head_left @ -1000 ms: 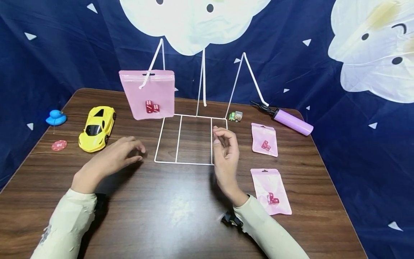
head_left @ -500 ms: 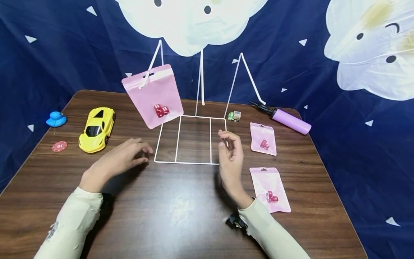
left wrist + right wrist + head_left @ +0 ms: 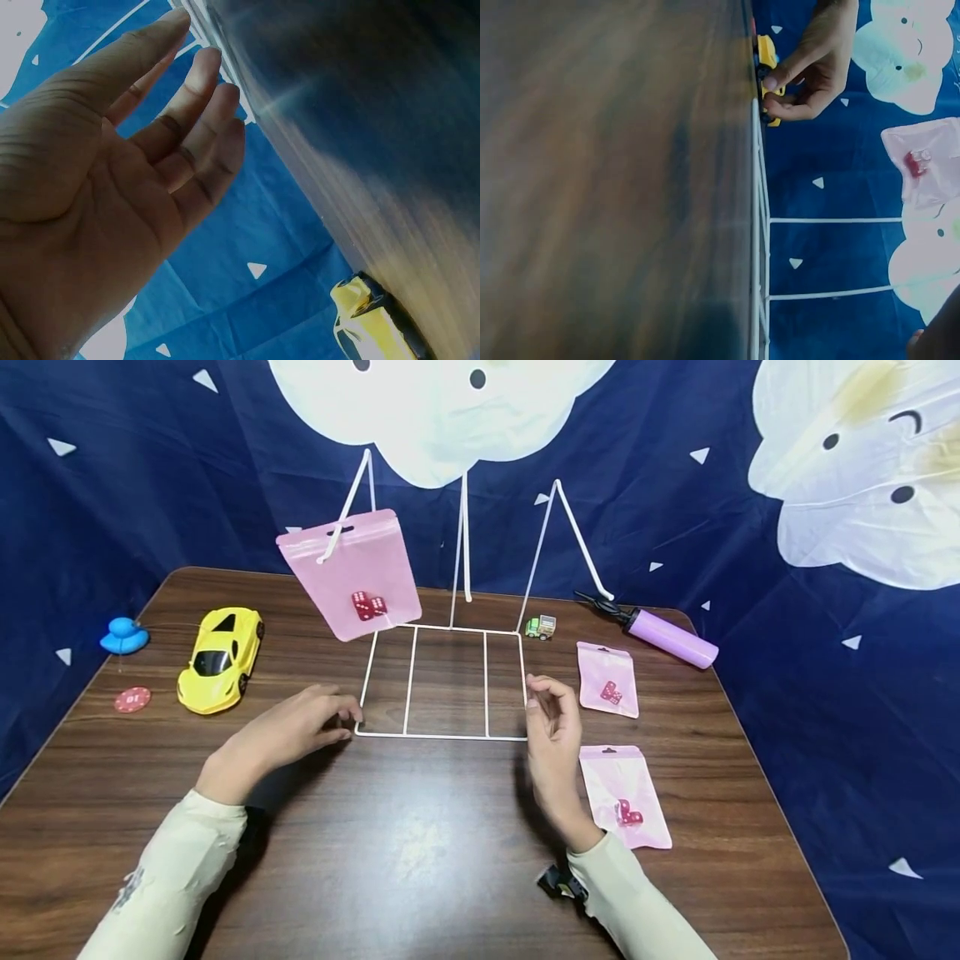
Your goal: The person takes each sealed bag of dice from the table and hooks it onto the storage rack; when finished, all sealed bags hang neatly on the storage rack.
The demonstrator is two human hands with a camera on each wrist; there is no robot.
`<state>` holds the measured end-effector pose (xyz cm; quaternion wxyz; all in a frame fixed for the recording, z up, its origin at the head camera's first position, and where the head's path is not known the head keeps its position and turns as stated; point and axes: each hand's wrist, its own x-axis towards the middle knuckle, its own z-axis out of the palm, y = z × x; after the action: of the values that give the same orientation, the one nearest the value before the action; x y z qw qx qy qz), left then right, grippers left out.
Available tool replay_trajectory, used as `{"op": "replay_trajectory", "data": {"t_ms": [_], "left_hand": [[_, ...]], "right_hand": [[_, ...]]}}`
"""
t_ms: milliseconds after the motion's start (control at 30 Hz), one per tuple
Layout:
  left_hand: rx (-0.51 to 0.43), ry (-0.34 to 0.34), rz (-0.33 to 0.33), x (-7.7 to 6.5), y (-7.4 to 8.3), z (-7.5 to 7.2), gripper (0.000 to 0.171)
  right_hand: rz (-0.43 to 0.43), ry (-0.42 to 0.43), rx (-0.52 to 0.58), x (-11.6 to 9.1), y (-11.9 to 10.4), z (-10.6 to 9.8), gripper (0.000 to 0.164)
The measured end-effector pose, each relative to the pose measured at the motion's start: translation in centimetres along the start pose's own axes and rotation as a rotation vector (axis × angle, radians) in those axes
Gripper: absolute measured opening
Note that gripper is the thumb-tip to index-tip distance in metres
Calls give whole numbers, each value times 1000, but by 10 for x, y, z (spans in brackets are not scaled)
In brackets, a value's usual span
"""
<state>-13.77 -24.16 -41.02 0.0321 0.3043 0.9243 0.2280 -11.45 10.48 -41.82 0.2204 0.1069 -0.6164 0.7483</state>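
Note:
A white wire display rack (image 3: 446, 737) stands on the table with its flat base forward and three slanting prongs rising behind. From its left prong hangs a pink zip bag (image 3: 352, 564), tilted, with red dice (image 3: 369, 606) in it. My left hand (image 3: 288, 731) is at the base's left front corner, fingers loosely bent; whether they touch the wire I cannot tell. In the left wrist view its palm (image 3: 97, 195) holds nothing. Beside the base's right edge is my right hand (image 3: 553, 743), fingers relaxed with nothing visible between them; its contact with the wire is unclear.
Two smaller pink dice bags, one upper (image 3: 609, 672) and one lower (image 3: 628, 777), lie to the right. A purple pump (image 3: 671, 637) and a toy truck (image 3: 540, 627) are behind. Leftward are a yellow toy car (image 3: 217, 664), a red chip (image 3: 132, 699) and a blue rubber duck (image 3: 124, 635).
My left hand has moved right to the rack's left corner. The right hand has shifted right and slightly nearer, to the base's right edge. The hanging bag has swung into a tilt.

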Motion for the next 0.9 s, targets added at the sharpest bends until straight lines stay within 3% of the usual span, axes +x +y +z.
{"op": "replay_trajectory", "data": {"t_ms": [233, 467, 900], "left_hand": [[-1, 8, 21, 5, -2, 6, 20], [-27, 24, 50, 10, -7, 9, 19], [-3, -35, 33, 19, -9, 10, 20]], "right_hand": [[38, 19, -86, 0, 0, -18, 22], [47, 48, -95, 1, -4, -32, 21], [106, 54, -148, -4, -6, -52, 24]]}}
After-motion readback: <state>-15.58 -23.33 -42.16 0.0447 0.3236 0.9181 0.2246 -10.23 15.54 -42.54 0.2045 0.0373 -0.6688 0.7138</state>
